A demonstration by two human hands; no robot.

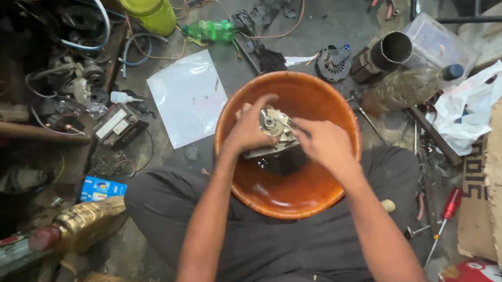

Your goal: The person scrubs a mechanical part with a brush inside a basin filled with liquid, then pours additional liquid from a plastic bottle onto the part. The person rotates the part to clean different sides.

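An orange-brown plastic basin [316, 94] rests on my lap, with a little dark liquid at its bottom. Over it my left hand [249, 127] grips a greasy metal engine part [274, 132] from the left side, thumb across its top. My right hand [323, 143] closes on the same part from the right and holds what looks like a thin tool or brush against it; the tip is hidden. The part has a round shaft end facing up.
I sit on a concrete floor among clutter: a clear plastic bag [189, 97], a green bottle [209, 30], a yellow-green container [149, 11], a metal pipe [390, 51], a brown bottle [407, 85], a red-handled screwdriver [447, 209], cardboard [494, 177] at the right.
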